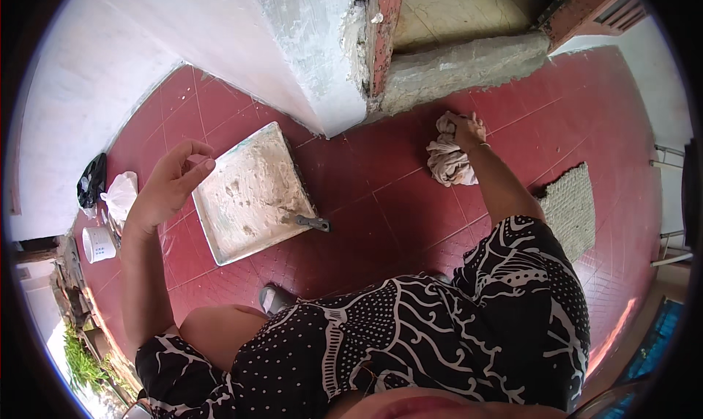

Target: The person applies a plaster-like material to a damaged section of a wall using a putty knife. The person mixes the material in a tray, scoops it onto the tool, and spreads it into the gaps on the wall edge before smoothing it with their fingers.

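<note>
My right hand (pixel 469 132) grips a crumpled, pale pinkish cloth (pixel 448 162) that lies bunched on the red floor, close to the doorway sill. Raised in the air on the left is my left hand (pixel 174 179), its fingers loosely bent, the thumb apart from them and nothing held. Beside and partly behind it, a shallow square tray (pixel 253 192) rests on the floor, its inside coated with pale, wet-looking plaster or paste. A tool's dark grey handle (pixel 313 223) sticks out over the tray's right edge; its blade seems covered by the paste.
Left of my left arm are a white tub (pixel 98 244), a white plastic bag (pixel 120 195) and a black plastic bag (pixel 92 180). A white wall corner (pixel 327 115) meets the floor beyond the tray. A rough concrete sill (pixel 454 71) crosses the doorway; a woven mat (pixel 570 212) lies right.
</note>
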The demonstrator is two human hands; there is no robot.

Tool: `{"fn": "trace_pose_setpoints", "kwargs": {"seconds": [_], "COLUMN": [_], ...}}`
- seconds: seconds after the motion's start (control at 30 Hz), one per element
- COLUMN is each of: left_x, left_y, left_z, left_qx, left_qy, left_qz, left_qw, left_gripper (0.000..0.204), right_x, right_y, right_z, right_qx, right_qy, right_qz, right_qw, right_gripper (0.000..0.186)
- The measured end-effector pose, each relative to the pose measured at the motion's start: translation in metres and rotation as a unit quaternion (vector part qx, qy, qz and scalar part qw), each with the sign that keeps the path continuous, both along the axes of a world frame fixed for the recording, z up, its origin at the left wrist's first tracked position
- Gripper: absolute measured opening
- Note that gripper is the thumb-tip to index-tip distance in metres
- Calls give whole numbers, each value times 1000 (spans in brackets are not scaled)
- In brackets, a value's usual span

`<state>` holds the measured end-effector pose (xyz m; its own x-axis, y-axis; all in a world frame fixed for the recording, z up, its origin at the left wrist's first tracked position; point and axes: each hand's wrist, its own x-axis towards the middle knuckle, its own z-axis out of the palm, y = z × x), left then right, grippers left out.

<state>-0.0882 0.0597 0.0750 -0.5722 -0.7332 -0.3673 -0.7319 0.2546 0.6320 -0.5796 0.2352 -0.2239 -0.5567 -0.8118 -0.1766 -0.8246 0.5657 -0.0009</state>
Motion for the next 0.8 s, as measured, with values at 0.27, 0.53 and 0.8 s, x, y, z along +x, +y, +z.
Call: {"fn": "trace_pose_setpoints", "kwargs": {"seconds": [0.27,0.53,0.8], "left_x": [-26,-30,17], "left_y": [57,145,231], "left_z": [30,52,30], "left_qx": [-40,86,76], "left_qy": [-182,-375,-387], "left_qz": [-200,-221,-223], "left_qw": [962,896,891], "left_gripper": [17,30,31], "right_x": [-111,-26,-14], "right_y": [87,122,118], "right_z": [8,-27,-35], "right_qx": [-25,-121,-151], "right_qy": [74,53,101], "right_qz": [-436,-276,-255], "right_qw": [897,952,950], "right_gripper": [75,78,76]}}
